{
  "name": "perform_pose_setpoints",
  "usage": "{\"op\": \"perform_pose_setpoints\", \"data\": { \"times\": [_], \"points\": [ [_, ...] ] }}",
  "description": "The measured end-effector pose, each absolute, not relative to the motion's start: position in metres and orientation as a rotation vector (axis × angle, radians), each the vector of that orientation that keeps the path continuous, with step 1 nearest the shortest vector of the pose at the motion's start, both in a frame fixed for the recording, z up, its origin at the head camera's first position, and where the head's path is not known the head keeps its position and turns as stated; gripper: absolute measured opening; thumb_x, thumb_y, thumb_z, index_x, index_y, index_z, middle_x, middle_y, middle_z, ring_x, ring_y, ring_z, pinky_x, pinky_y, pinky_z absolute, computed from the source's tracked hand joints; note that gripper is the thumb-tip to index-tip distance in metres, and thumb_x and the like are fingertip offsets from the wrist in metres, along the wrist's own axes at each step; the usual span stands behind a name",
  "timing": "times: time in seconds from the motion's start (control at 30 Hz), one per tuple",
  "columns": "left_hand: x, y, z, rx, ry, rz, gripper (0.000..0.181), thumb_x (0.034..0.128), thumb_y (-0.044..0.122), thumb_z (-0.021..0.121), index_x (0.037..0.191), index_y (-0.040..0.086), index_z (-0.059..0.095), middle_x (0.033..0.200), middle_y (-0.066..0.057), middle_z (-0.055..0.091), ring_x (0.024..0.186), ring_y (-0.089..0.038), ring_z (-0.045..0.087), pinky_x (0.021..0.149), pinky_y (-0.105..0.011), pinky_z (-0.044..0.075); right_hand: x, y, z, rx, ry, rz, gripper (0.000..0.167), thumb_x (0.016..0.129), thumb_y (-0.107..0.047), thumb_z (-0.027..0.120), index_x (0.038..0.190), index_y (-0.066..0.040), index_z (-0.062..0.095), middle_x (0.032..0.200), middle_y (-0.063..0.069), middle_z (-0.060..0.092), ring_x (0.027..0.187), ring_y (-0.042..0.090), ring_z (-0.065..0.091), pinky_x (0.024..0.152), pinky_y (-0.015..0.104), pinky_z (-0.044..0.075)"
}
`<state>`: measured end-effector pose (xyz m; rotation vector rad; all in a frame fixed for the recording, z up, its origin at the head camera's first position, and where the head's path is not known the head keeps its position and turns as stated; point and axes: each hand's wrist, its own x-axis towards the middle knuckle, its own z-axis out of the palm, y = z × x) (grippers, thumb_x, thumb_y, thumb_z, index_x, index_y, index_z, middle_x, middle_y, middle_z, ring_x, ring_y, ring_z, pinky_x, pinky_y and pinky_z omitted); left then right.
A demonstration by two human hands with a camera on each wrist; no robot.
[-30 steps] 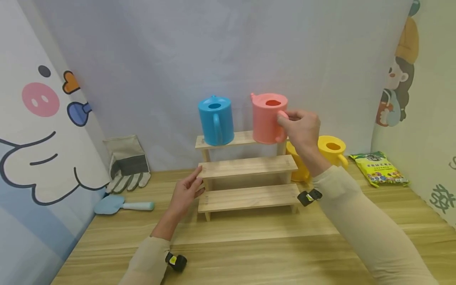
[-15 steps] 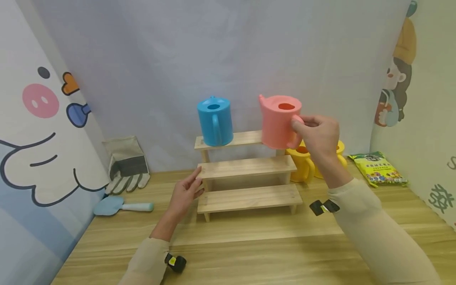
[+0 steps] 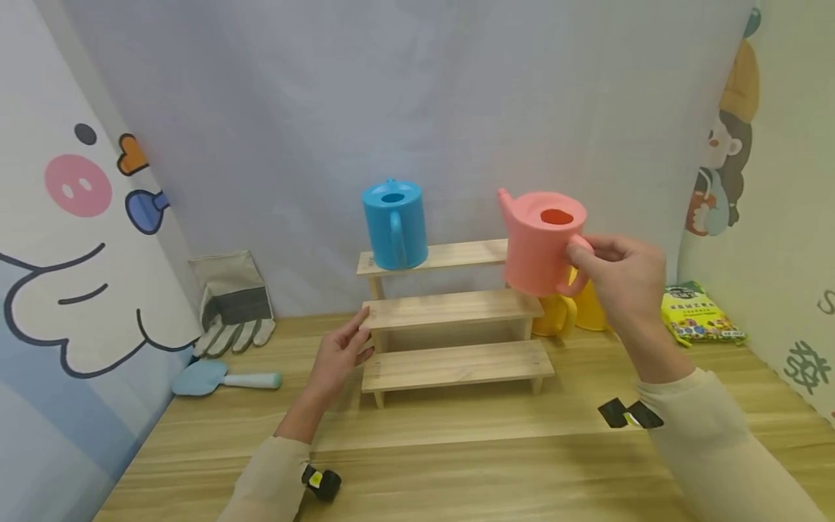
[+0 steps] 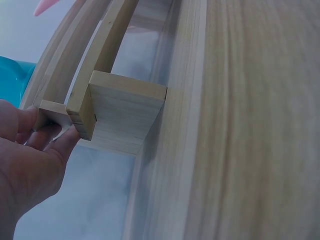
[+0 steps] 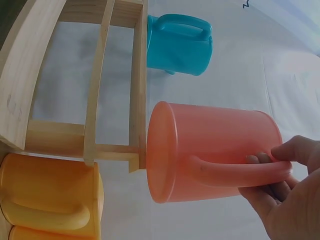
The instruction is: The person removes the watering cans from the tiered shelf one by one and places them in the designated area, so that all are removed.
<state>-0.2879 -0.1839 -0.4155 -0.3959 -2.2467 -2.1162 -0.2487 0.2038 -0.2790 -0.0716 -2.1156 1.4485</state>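
Observation:
By its handle, my right hand (image 3: 629,279) grips a pink watering can (image 3: 541,246), held in the air off the right end of the top step. Its spout points left and away. My left hand (image 3: 339,355) pinches the left end of the middle step of a three-tier wooden plant stand (image 3: 450,308), seen close in the left wrist view, where the stand's end (image 4: 125,95) fills the middle. On the left of the top step stands a blue watering can (image 3: 394,225), handle towards me. Yellow watering cans (image 3: 551,315) stand right of the stand, partly hidden.
A light-blue hand trowel (image 3: 225,378) lies on the wood-grain table (image 3: 457,464) at the left. Behind it a grey-and-white work glove (image 3: 235,304) leans at the cloth wall. A green-yellow printed bag (image 3: 701,315) lies at the back right.
My right hand has carried the pink watering can right, towards me and slightly down, away from the top step. The left hand and the blue watering can stay in place.

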Motion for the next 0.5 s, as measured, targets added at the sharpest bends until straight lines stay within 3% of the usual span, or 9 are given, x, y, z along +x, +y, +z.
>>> {"op": "perform_pose_setpoints", "data": {
  "times": [0.23, 0.33, 0.5],
  "points": [
    [-0.288, -0.185, -0.417, -0.399, -2.259, -2.113, 0.049, 0.1084, 0.015, 0.047, 0.156, 0.010, 0.036, 0.162, -0.011, 0.025, 0.146, -0.028, 0.028, 0.104, -0.036, 0.048, -0.234, 0.216, -0.288, -0.083, -2.115, 1.418, 0.045, 0.090, -0.040, 0.076, 0.115, -0.002, 0.075, 0.094, -0.010, 0.073, 0.094, 0.011, 0.062, 0.075, 0.019, 0.050],
    [-0.289, -0.185, -0.417, -0.410, -2.257, -2.107, 0.049, 0.1084, 0.016, 0.047, 0.156, 0.010, 0.036, 0.162, -0.010, 0.025, 0.146, -0.028, 0.028, 0.104, -0.037, 0.048, -0.229, 0.222, -0.290, -0.070, -2.080, 1.422, 0.041, 0.088, -0.033, 0.079, 0.111, 0.000, 0.076, 0.084, -0.017, 0.072, 0.087, 0.006, 0.066, 0.069, 0.016, 0.049],
    [-0.289, -0.185, -0.416, -0.419, -2.260, -2.101, 0.049, 0.1083, 0.015, 0.047, 0.156, 0.010, 0.036, 0.162, -0.009, 0.025, 0.146, -0.027, 0.029, 0.104, -0.038, 0.049, -0.221, 0.232, -0.293, -0.071, -2.036, 1.451, 0.033, 0.084, -0.024, 0.083, 0.103, 0.003, 0.077, 0.075, -0.018, 0.071, 0.077, 0.002, 0.068, 0.057, 0.015, 0.044]
  ]
}}
